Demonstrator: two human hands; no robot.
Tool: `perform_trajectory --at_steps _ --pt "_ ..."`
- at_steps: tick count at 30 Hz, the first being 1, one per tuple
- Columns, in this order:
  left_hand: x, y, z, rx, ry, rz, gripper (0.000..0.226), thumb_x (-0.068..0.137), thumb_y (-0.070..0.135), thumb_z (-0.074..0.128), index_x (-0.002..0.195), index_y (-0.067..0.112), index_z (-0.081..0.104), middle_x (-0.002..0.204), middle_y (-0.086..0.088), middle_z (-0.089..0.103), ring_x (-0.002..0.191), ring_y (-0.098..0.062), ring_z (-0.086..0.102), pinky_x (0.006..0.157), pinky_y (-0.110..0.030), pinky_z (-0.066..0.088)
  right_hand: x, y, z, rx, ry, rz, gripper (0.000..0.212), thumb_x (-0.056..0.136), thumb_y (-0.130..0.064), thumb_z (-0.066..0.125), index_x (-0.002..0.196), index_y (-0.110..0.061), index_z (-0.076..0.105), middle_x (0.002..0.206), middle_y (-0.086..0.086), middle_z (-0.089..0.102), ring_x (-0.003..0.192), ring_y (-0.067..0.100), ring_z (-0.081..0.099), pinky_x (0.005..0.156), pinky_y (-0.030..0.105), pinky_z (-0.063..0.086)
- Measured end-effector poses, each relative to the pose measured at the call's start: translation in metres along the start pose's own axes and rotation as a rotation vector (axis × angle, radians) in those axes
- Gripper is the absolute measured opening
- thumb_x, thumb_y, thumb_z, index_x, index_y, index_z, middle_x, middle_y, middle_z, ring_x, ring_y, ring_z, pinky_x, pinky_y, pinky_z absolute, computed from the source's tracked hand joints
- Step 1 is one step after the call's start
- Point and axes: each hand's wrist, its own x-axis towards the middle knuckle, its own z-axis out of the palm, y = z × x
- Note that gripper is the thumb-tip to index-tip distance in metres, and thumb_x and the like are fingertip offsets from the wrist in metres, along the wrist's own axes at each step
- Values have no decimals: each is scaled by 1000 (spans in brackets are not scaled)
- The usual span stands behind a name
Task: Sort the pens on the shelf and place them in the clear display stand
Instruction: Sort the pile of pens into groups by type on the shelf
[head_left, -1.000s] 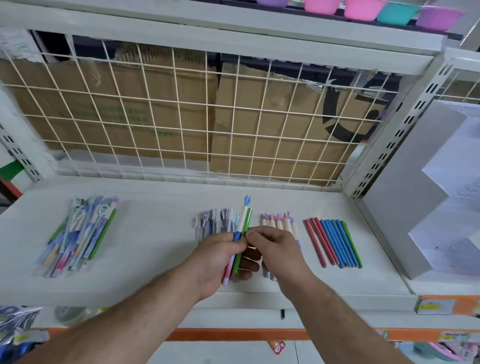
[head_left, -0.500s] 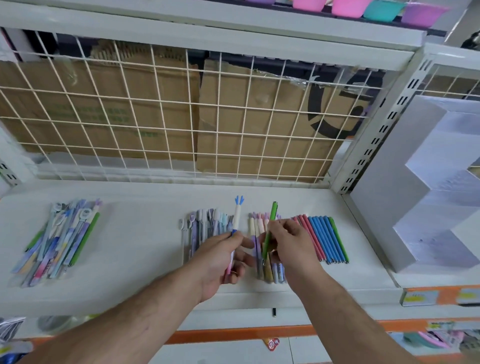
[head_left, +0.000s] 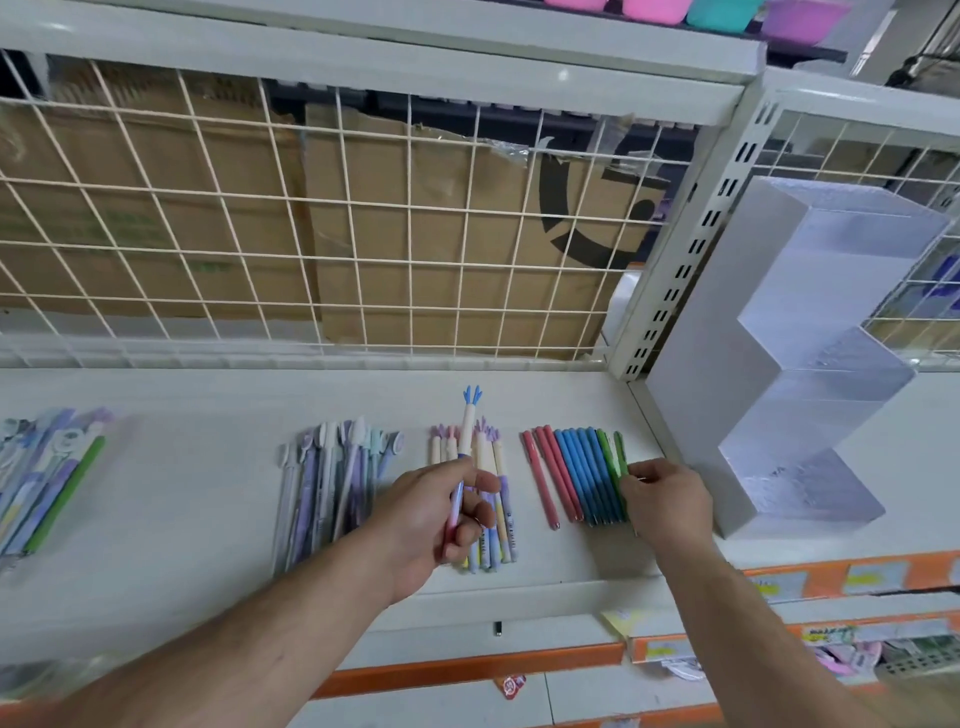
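Note:
My left hand (head_left: 431, 514) grips a white pen with a blue forked top (head_left: 468, 423), held upright over a group of pastel pens (head_left: 496, 467) lying on the white shelf (head_left: 197, 525). My right hand (head_left: 670, 501) pinches a green pen (head_left: 619, 451) that lies at the right end of a neat row of red, blue and green pens (head_left: 569, 473). The clear stepped display stand (head_left: 810, 395) is on the neighbouring shelf to the right, holding no pens that I can see. A grey and purple pen group (head_left: 332, 478) lies left of my left hand.
A mixed pile of pens (head_left: 47, 478) lies at the shelf's far left. A wire grid (head_left: 363, 234) with cardboard behind it closes the back. A perforated metal post (head_left: 691, 234) separates this shelf from the stand's shelf. Price-label strips run below.
My right hand carried the green pen away from my left hand and set it down at the right end of the coloured row. My left hand keeps the blue-topped pen.

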Motion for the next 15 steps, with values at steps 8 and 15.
perform_trajectory --at_steps 8,15 --pt "8 -1 16 -30 6 5 40 97 23 42 107 -6 67 70 -16 57 46 -18 36 44 -22 23 27 6 2 -66 -11 -29 20 91 -14 58 101 -14 75 88 6 72 68 19 63 56 24 47" --pt "8 -2 19 -27 13 19 36 92 17 45 106 -6 70 72 -16 58 50 -18 41 44 -23 28 24 3 0 -53 -2 -75 22 94 -14 58 110 -15 73 90 1 66 73 16 58 56 21 42"
